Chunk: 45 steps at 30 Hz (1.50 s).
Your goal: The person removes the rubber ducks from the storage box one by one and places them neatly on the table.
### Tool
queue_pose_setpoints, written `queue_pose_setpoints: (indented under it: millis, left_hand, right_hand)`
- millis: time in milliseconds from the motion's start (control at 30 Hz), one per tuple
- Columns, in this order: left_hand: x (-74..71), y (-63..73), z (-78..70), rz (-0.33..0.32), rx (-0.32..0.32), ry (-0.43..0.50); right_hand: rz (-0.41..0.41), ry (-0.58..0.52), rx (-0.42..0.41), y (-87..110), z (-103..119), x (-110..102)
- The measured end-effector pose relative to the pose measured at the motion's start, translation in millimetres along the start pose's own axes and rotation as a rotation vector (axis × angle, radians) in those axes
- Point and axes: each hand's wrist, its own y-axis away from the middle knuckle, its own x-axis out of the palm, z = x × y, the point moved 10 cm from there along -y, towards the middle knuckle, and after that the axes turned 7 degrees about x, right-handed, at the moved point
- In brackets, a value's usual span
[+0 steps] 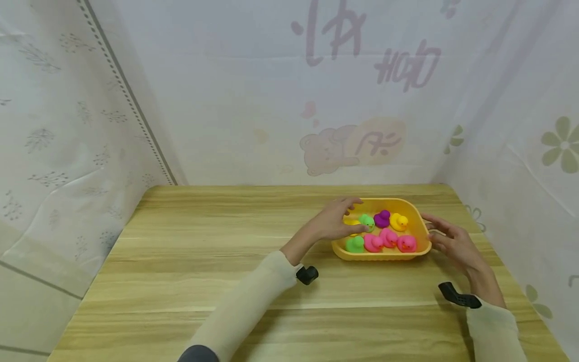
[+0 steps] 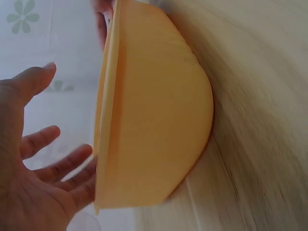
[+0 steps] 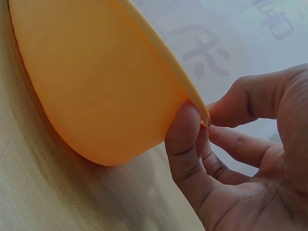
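A yellow plastic basin [image 1: 382, 256] holds several small rubber ducks: pink ducks [image 1: 407, 244] along the near side, green ducks [image 1: 355, 245] on the left, a purple duck [image 1: 382, 219] and yellow ducks [image 1: 399, 221]. My left hand [image 1: 336, 220] is over the basin's left end, its fingers loosely spread and partly covering a yellow duck. In the left wrist view the left fingers [image 2: 72, 166] reach the rim, with the thumb apart from it. At the right end, my right hand [image 1: 457, 246] pinches the rim between thumb and fingers, seen closely in the right wrist view.
The basin stands on a wood-grain table [image 1: 203, 241], near its far right side. Pale printed curtains [image 1: 235, 100] hang behind the table and on both sides. Black wrist devices [image 1: 459, 296] sit at both sleeve cuffs.
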Motion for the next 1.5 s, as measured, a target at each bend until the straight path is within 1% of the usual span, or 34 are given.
queue_pose_setpoints:
  millis: [133,233,333,467,567,733,800,967,1067,1167,1333,1433,1500]
  left_hand:
    - [7.6,-7.6,0.2,0.007,-0.033,0.006]
    - [12.1,-11.9,0.9,-0.007,-0.069,0.004]
    - [14.3,-14.6,3.1,-0.044,-0.129,0.005]
    - [15.6,-15.4,6.7,-0.111,-0.220,0.041]
    - [16.2,-15.7,9.9,-0.146,-0.282,0.060]
    - [19.7,-16.0,16.9,-0.131,-0.374,0.093]
    - [21.7,-15.6,20.4,-0.118,-0.402,0.145]
    - [23.0,-16.0,27.2,-0.098,-0.432,0.262]
    - [22.8,-17.7,29.6,-0.085,-0.445,0.275]
    - [23.7,-19.2,30.6,-0.074,-0.452,0.271]
    - [23.2,-19.7,27.9,-0.069,-0.426,0.213]
    - [21.8,-18.9,27.3,-0.081,-0.424,0.189]
    - [21.3,-18.1,27.4,-0.093,-0.428,0.199]
  right_hand:
    - [0.011,-0.029,-0.022,-0.4,2,1]
    - [0.017,-0.053,-0.030,-0.4,2,0]
    - [0.013,-0.051,-0.028,-0.1,2,0]
    - [0.005,-0.036,-0.013,0.7,2,0]
    - [-0.001,-0.020,-0.004,0.7,2,-1]
    - [-0.003,-0.009,-0.002,-0.3,1,-1]
    - [-0.002,-0.011,-0.003,-0.7,1,0]
    - [0.001,-0.017,-0.006,-0.8,2,1]
    - [0.007,-0.026,-0.011,-0.4,2,2]
    - [0.013,-0.040,-0.023,0.0,3,1]
    - [0.024,-0.060,-0.041,-0.3,2,2]
    - [0.027,-0.069,-0.043,-0.9,1,2]
    - [0.022,-0.065,-0.040,-1.2,0,1]
